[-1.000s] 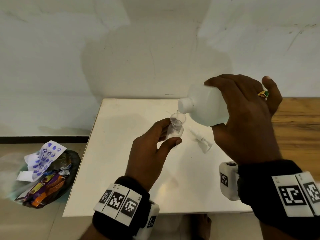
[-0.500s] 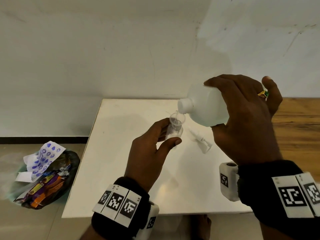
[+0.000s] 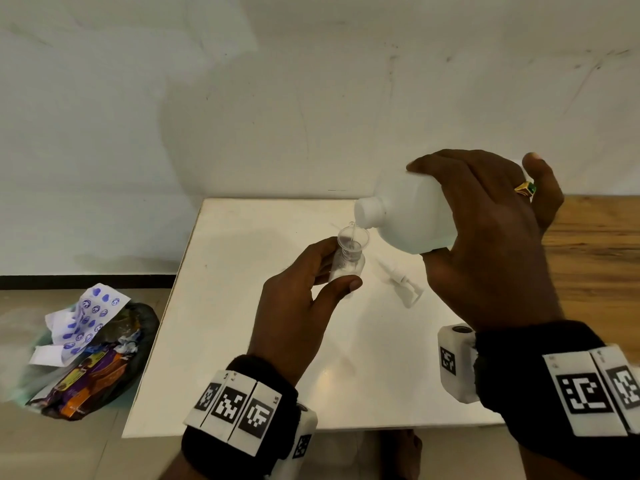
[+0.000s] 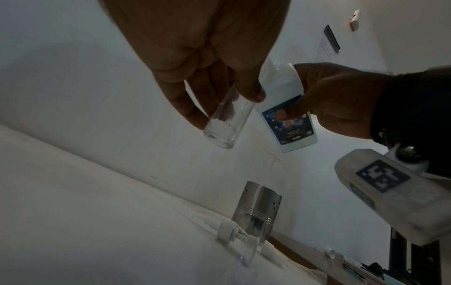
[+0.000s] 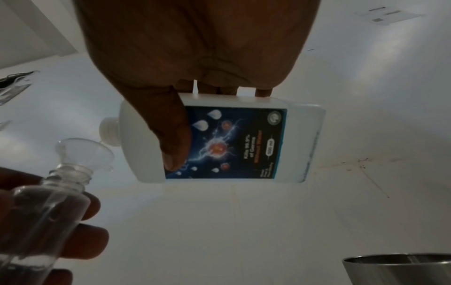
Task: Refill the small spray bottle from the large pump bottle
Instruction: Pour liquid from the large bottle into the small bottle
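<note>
My left hand (image 3: pixel 304 299) grips the small clear spray bottle (image 3: pixel 347 267) upright above the white table (image 3: pixel 242 341), thumb in front and fingers behind. A clear funnel (image 3: pixel 352 237) sits in its open neck. My right hand (image 3: pixel 485 237) holds the large white bottle (image 3: pixel 408 216) tipped on its side, its open mouth just above the funnel's rim, and a thin stream runs into the funnel. In the right wrist view the large bottle (image 5: pixel 231 142) shows a blue label, and the funnel (image 5: pixel 85 152) stands left of its mouth. The small bottle (image 4: pixel 227 119) holds a little liquid.
White pump and spray heads (image 3: pixel 398 282) lie on the table right of the small bottle. A steel perforated cup (image 4: pixel 256 210) stands behind them near the wall. A dark bag of rubbish (image 3: pixel 90 355) sits on the floor to the left. Wooden surface (image 3: pixel 595 258) adjoins on the right.
Both hands have stayed almost still. The large bottle's mouth has kept its place over the funnel while the thin stream runs.
</note>
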